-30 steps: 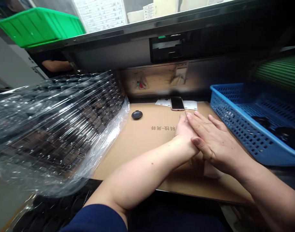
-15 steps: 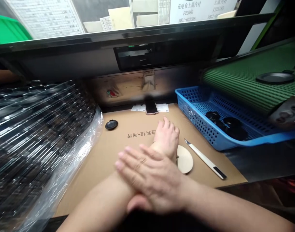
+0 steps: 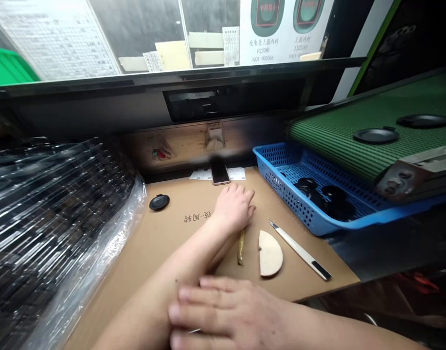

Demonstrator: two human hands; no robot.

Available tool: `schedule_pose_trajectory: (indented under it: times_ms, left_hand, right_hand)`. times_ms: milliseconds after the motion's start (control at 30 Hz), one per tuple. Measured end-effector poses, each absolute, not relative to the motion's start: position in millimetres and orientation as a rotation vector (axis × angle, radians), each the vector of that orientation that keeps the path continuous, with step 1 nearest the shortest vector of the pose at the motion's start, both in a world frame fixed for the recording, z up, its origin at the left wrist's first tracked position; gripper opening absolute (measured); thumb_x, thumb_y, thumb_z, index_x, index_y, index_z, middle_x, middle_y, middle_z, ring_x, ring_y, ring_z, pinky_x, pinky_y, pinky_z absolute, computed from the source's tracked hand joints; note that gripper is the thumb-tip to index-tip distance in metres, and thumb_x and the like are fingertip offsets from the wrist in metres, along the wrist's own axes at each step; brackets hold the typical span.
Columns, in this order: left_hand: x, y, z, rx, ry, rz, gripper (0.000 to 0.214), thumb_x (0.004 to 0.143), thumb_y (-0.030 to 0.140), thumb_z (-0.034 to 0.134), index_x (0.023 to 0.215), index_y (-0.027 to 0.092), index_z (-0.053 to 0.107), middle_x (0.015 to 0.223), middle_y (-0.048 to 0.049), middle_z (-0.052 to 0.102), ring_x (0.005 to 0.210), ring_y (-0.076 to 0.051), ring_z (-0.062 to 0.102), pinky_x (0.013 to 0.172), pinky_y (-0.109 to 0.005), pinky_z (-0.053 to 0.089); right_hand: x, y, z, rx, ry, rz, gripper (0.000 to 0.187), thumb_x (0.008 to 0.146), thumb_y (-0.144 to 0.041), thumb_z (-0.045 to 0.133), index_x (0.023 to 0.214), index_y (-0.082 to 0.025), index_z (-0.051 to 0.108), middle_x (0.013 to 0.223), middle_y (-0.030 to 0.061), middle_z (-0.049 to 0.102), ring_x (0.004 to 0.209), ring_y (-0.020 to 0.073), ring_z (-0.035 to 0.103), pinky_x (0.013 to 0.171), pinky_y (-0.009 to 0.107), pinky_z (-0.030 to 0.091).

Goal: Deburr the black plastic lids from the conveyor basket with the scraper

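Observation:
My left hand (image 3: 233,209) rests on the cardboard sheet (image 3: 164,243), fingers loosely curled and holding nothing, just below a phone (image 3: 220,172) lying face up. My right hand (image 3: 223,311) lies across my left forearm near the bottom of the view, fingers slightly apart and empty. Right of my left wrist lie a slim yellowish stick (image 3: 240,247), a half-round beige pad (image 3: 270,253) and a white-handled utility knife (image 3: 299,253). A round black lid (image 3: 159,202) with a small tab sits left of my left hand.
A large plastic-wrapped stack of black trays (image 3: 62,228) fills the left side. A blue mesh basket (image 3: 277,165) holds black lids. Behind it runs a green conveyor belt (image 3: 339,131) carrying round black lids (image 3: 376,136). A dark shelf edge (image 3: 171,82) crosses above.
My right hand has slid from over my left wrist down along the forearm, uncovering the yellowish stick. The view has tilted and shifted slightly, showing more of the belt and the printed sheets.

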State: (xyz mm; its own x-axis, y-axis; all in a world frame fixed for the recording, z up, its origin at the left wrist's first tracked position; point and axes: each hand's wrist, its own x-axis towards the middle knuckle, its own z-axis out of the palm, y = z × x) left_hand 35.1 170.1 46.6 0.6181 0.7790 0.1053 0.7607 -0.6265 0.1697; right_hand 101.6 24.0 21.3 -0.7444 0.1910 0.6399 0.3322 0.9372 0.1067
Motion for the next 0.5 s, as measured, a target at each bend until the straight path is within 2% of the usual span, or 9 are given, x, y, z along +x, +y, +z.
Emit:
schedule_pose_trajectory:
  times_ms: [67, 100, 167, 233, 333, 400, 467, 500]
  left_hand:
    - [19, 182, 49, 2.582, 1.339, 0.187, 0.038, 0.098, 0.04, 0.064, 0.128, 0.018, 0.062, 0.132, -0.011, 0.064, 0.117, -0.026, 0.064, 0.1, -0.05, 0.055]
    - [10, 187, 48, 2.499, 1.363, 0.161, 0.038, 0.098, 0.041, 0.063, 0.128, 0.018, 0.062, 0.129, -0.0106, 0.065, 0.112, -0.025, 0.066, 0.096, -0.048, 0.057]
    - [-6, 194, 48, 2.351, 1.405, 0.147, 0.038, 0.099, 0.042, 0.062, 0.127, 0.017, 0.062, 0.125, -0.01, 0.067, 0.106, -0.023, 0.068, 0.091, -0.045, 0.059]
    - [-15, 195, 49, 2.257, 1.437, 0.175, 0.039, 0.099, 0.043, 0.061, 0.128, 0.018, 0.062, 0.126, -0.0101, 0.066, 0.106, -0.023, 0.068, 0.092, -0.045, 0.059]
    - [-18, 179, 61, 2.214, 1.447, 0.244, 0.032, 0.099, 0.041, 0.062, 0.121, 0.017, 0.064, 0.123, -0.0098, 0.068, 0.107, -0.023, 0.067, 0.094, -0.045, 0.057]
    - [-21, 157, 66, 2.221, 1.403, 0.283, 0.02, 0.099, 0.034, 0.057, 0.097, 0.018, 0.068, 0.102, -0.0082, 0.072, 0.092, -0.022, 0.069, 0.086, -0.04, 0.056]
    - [-33, 133, 57, 2.239, 1.342, 0.349, 0.026, 0.098, 0.028, 0.045, 0.081, 0.02, 0.063, 0.086, -0.0077, 0.071, 0.081, -0.024, 0.068, 0.079, -0.038, 0.055]
    - [-40, 123, 46, 2.236, 1.3, 0.41, 0.03, 0.098, 0.033, 0.042, 0.078, 0.022, 0.062, 0.084, -0.0065, 0.071, 0.08, -0.023, 0.067, 0.078, -0.035, 0.054]
  right_hand:
    - [118, 18, 21, -0.285, -2.482, -0.082, 0.035, 0.111, -0.025, 0.036, 0.117, -0.023, 0.071, 0.124, -0.006, 0.075, 0.124, 0.0064, 0.063, 0.117, 0.02, 0.04]
    - [131, 18, 25, -0.356, -2.466, -0.045, 0.032, 0.11, -0.024, 0.04, 0.111, -0.018, 0.071, 0.116, -0.0005, 0.077, 0.119, 0.0113, 0.067, 0.114, 0.025, 0.044]
    - [160, 21, 39, -0.478, -2.412, -0.008, 0.029, 0.108, -0.024, 0.042, 0.116, -0.01, 0.067, 0.11, 0.0103, 0.077, 0.114, 0.0178, 0.069, 0.108, 0.033, 0.051]
    - [186, 26, 57, -0.539, -2.347, -0.014, 0.026, 0.105, -0.017, 0.045, 0.123, -0.01, 0.063, 0.11, 0.0154, 0.076, 0.113, 0.0189, 0.069, 0.1, 0.034, 0.055]
    - [214, 31, 81, -0.686, -2.35, -0.118, 0.026, 0.099, -0.011, 0.051, 0.123, -0.014, 0.062, 0.099, 0.0108, 0.076, 0.101, 0.0196, 0.072, 0.091, 0.035, 0.057]
    - [230, 35, 97, -0.798, -2.306, -0.249, 0.02, 0.101, -0.014, 0.049, 0.115, -0.017, 0.064, 0.082, 0.0046, 0.072, 0.077, 0.0164, 0.07, 0.078, 0.032, 0.057]
    - [252, 43, 114, -0.989, -2.246, -0.415, 0.022, 0.103, -0.018, 0.046, 0.115, -0.019, 0.065, 0.076, 0.0023, 0.07, 0.065, 0.0147, 0.064, 0.068, 0.029, 0.054]
    - [265, 48, 124, -1.11, -2.204, -0.496, 0.026, 0.104, -0.019, 0.044, 0.119, -0.019, 0.065, 0.078, 0.0027, 0.071, 0.067, 0.0149, 0.064, 0.068, 0.029, 0.054]
